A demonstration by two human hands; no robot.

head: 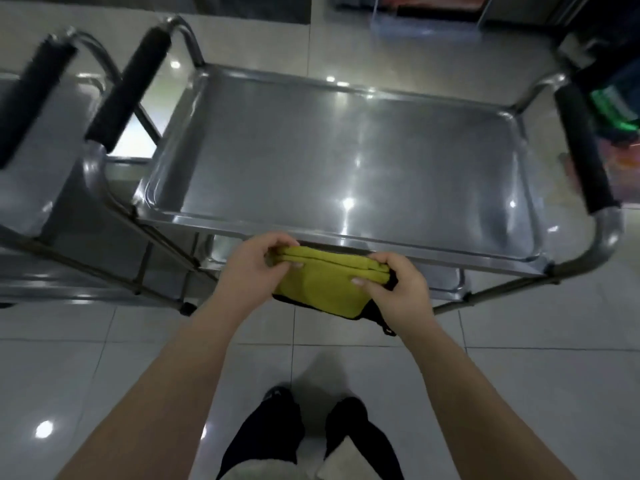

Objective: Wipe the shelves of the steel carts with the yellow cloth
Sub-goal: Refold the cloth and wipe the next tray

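A folded yellow cloth (325,282) with a black edge hangs in the air just in front of the near rim of a steel cart. My left hand (249,271) grips its left end and my right hand (394,292) pinches its right end. The cart's top shelf (346,161) is a shiny steel tray with a raised rim and nothing on it. A lower shelf (446,285) shows partly beneath it, mostly hidden by the top shelf and my hands.
A second steel cart (45,174) stands close on the left, its black-padded handles (128,88) beside the first cart. Another padded handle (585,147) is on the right end. White tiled floor (104,358) lies under me, with my legs below.
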